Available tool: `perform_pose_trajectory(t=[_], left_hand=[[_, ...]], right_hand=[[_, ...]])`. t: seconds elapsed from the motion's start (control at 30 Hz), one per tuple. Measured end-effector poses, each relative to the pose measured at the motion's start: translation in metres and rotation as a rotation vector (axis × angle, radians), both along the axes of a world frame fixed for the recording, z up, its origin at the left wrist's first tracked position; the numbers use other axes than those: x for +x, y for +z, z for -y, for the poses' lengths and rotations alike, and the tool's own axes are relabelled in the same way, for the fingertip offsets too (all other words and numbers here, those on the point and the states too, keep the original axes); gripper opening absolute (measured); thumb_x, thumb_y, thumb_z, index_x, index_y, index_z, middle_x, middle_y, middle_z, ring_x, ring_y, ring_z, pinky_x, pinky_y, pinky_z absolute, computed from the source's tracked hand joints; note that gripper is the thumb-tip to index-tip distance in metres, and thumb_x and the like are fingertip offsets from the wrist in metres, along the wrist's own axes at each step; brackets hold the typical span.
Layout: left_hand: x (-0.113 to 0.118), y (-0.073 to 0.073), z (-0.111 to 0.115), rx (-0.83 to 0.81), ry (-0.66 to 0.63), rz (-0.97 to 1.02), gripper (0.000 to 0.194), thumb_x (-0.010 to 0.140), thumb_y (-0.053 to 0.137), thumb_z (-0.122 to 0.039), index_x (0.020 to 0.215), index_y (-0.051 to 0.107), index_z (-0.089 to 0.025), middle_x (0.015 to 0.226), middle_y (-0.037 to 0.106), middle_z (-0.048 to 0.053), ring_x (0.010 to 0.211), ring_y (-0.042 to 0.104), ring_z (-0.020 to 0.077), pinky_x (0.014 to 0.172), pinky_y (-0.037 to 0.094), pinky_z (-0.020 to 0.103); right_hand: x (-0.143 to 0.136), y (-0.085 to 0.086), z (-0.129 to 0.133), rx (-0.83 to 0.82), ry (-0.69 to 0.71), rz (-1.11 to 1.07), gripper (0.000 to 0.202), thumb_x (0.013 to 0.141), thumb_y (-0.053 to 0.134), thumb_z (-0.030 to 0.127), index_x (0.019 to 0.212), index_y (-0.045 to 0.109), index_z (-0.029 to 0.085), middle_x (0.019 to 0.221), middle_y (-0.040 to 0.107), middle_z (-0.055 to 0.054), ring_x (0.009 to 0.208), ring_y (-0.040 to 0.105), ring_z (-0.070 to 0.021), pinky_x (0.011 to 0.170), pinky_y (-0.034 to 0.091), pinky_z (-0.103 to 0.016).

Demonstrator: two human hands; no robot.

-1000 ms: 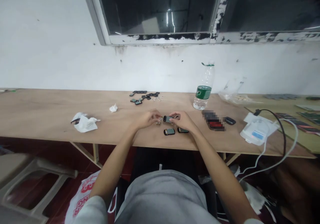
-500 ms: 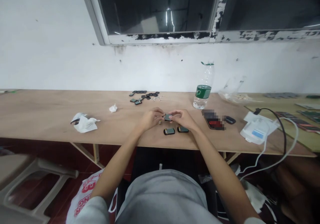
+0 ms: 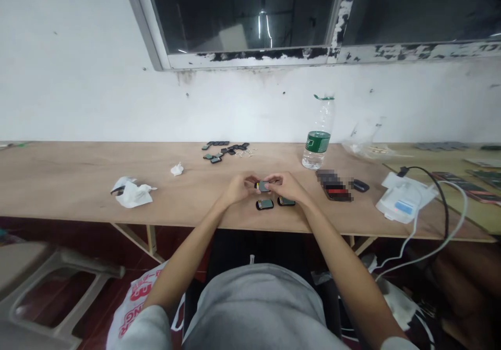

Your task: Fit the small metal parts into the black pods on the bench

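Between my hands is a small black-framed display module point(image 3: 263, 186) with a grey-green face and a yellow strip at its left end. My right hand point(image 3: 284, 185) pinches its right side, thumb over the face. My left hand point(image 3: 239, 188) is closed at its left end, with the fingertips curled against the edge. Two similar modules lie on the table just below: the left module point(image 3: 265, 204) lies free, and the right module point(image 3: 286, 201) is close under my right wrist.
Several black modules point(image 3: 216, 158) and small white bits point(image 3: 245, 153) lie farther back on the wooden table point(image 3: 78, 183). Crumpled tissues point(image 3: 135, 193) are at left. A water bottle point(image 3: 316, 149), a phone point(image 3: 334, 185), a black fob-like object point(image 3: 360, 185) and a white cabled box point(image 3: 405, 198) stand right.
The held module has turned slightly, so its yellow strip now shows at the left end. My left fingers have shifted a little along that end. The two lower modules have stayed put.
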State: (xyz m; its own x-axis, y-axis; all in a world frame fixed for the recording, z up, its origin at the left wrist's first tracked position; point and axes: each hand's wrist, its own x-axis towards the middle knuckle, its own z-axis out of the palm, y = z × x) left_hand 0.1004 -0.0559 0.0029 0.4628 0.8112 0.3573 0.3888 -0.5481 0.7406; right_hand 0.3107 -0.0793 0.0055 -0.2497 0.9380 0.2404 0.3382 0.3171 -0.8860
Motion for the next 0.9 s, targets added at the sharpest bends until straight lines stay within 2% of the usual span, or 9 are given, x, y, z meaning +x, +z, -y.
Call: perform_pose_trajectory(t=[0.07, 0.13, 0.27, 0.33, 0.43, 0.53, 0.67, 0.77, 0.9], left_hand=[[0.003, -0.002, 0.002, 0.105, 0.012, -0.153, 0.035, 0.072, 0.075, -0.022, 0.107, 0.071, -0.02, 0.109, 0.074, 0.005, 0.098, 0.068, 0.0232, 0.084, 0.054, 0.033], [0.007, -0.005, 0.003, 0.144, 0.022, -0.279, 0.035, 0.075, 0.073, -0.022, 0.11, 0.073, -0.022, 0.108, 0.075, 0.005, 0.095, 0.068, 0.0235, 0.085, 0.053, 0.033], [0.011, -0.01, 0.003, 0.189, 0.024, -0.395, 0.036, 0.08, 0.066, -0.021, 0.115, 0.074, -0.025, 0.107, 0.076, 0.004, 0.087, 0.068, 0.0231, 0.082, 0.051, 0.031], [0.01, -0.011, 0.002, 0.211, 0.017, -0.421, 0.037, 0.081, 0.065, -0.02, 0.117, 0.074, -0.026, 0.106, 0.076, 0.004, 0.085, 0.068, 0.0231, 0.08, 0.05, 0.031], [0.009, -0.012, 0.002, 0.227, 0.016, -0.451, 0.035, 0.084, 0.063, -0.023, 0.117, 0.074, -0.025, 0.098, 0.077, 0.005, 0.081, 0.067, 0.0236, 0.079, 0.049, 0.031], [0.009, -0.012, 0.003, 0.262, 0.013, -0.467, 0.033, 0.086, 0.061, -0.024, 0.118, 0.074, -0.025, 0.099, 0.077, 0.006, 0.085, 0.068, 0.0243, 0.086, 0.048, 0.034], [0.01, -0.012, 0.003, 0.278, 0.017, -0.488, 0.029, 0.088, 0.06, -0.024, 0.114, 0.075, -0.026, 0.108, 0.076, 0.005, 0.095, 0.067, 0.025, 0.096, 0.044, 0.037], [0.005, -0.01, -0.001, 0.272, 0.026, -0.442, 0.027, 0.088, 0.061, -0.024, 0.11, 0.076, -0.025, 0.11, 0.075, 0.006, 0.102, 0.067, 0.0264, 0.099, 0.043, 0.038], [-0.012, 0.0, -0.008, 0.274, 0.043, -0.382, 0.026, 0.086, 0.063, -0.022, 0.108, 0.076, -0.02, 0.112, 0.074, 0.009, 0.104, 0.066, 0.0278, 0.097, 0.046, 0.038]], right_hand=[[0.0, -0.008, -0.006, 0.033, -0.043, 0.057, 0.02, 0.078, 0.07, 0.024, 0.095, 0.074, 0.013, 0.085, 0.076, -0.008, 0.072, 0.069, -0.0185, 0.06, 0.051, -0.024], [0.0, -0.014, -0.01, 0.053, -0.055, 0.118, 0.017, 0.078, 0.069, 0.021, 0.092, 0.075, 0.013, 0.083, 0.076, -0.008, 0.073, 0.069, -0.0187, 0.062, 0.051, -0.024], [0.002, -0.016, -0.009, 0.113, -0.049, 0.255, 0.015, 0.08, 0.067, 0.02, 0.089, 0.077, 0.016, 0.078, 0.076, -0.006, 0.071, 0.067, -0.0183, 0.062, 0.05, -0.024], [0.002, -0.014, -0.007, 0.15, -0.058, 0.314, 0.015, 0.081, 0.066, 0.021, 0.09, 0.078, 0.017, 0.079, 0.076, -0.006, 0.071, 0.067, -0.0191, 0.063, 0.05, -0.025], [0.005, -0.009, -0.006, 0.215, -0.093, 0.377, 0.019, 0.084, 0.062, 0.018, 0.093, 0.079, 0.018, 0.091, 0.078, -0.008, 0.08, 0.069, -0.0224, 0.073, 0.053, -0.029], [0.017, -0.007, -0.009, 0.265, -0.187, 0.43, 0.029, 0.084, 0.054, 0.011, 0.1, 0.078, 0.018, 0.104, 0.077, -0.01, 0.095, 0.07, -0.0246, 0.087, 0.052, -0.032], [0.042, -0.01, -0.014, 0.3, -0.236, 0.529, 0.047, 0.074, 0.048, -0.002, 0.108, 0.076, 0.014, 0.117, 0.073, -0.013, 0.111, 0.066, -0.0261, 0.099, 0.047, -0.033], [0.057, -0.016, -0.019, 0.282, -0.151, 0.6, 0.05, 0.068, 0.049, -0.005, 0.104, 0.078, 0.016, 0.114, 0.075, -0.011, 0.11, 0.066, -0.0265, 0.099, 0.047, -0.032], [0.064, -0.022, -0.024, 0.216, -0.158, 0.634, 0.041, 0.077, 0.051, 0.002, 0.105, 0.078, 0.018, 0.109, 0.076, -0.011, 0.106, 0.068, -0.026, 0.094, 0.049, -0.031]])
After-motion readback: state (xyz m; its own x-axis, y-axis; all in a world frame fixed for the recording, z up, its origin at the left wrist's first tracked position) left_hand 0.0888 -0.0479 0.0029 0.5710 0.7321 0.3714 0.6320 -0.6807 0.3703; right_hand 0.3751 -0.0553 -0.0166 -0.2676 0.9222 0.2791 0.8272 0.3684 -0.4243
